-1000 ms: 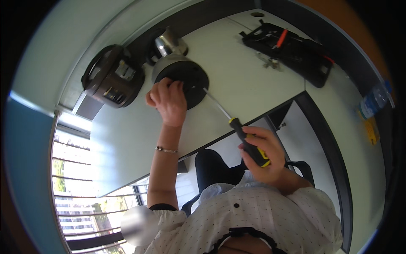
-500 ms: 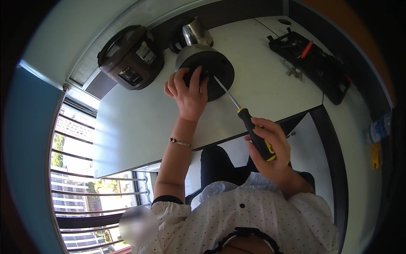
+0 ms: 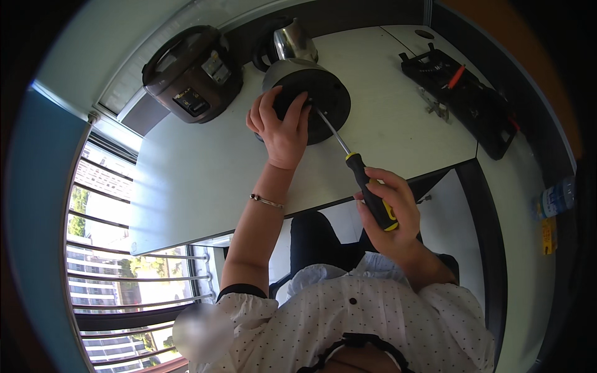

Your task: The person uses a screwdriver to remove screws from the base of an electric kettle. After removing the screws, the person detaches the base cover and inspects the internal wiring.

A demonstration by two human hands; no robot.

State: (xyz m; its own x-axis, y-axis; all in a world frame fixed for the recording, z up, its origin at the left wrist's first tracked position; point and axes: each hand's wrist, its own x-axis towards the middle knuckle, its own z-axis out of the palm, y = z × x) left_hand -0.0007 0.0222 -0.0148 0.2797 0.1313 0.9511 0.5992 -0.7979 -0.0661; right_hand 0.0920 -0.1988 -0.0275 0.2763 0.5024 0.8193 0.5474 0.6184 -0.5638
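A round appliance (image 3: 333, 93) with a grey side lies tipped on the white table, its flat black underside turned toward me. My left hand (image 3: 281, 127) rests on that underside with bent fingers, thumb and index close together; the spot under the fingertips is hidden. In my right hand (image 3: 395, 214) is a screwdriver (image 3: 365, 183) with a black and yellow handle, the fingers wrapped round it. Its metal shaft slants up and left, and the tip meets the black underside just beside my left thumb.
A brown electric cooker (image 3: 193, 74) stands at the far left, and a shiny metal kettle (image 3: 293, 42) is behind the appliance. To the right lies an open black tool case (image 3: 476, 105) with a red-handled tool (image 3: 457, 76). Small metal parts (image 3: 435, 105) sit beside it. A plastic bottle (image 3: 555, 199) is at the far right.
My left thumb and index finger have drawn closer together near the screwdriver tip. The screwdriver and my right hand have shifted slightly up and left.
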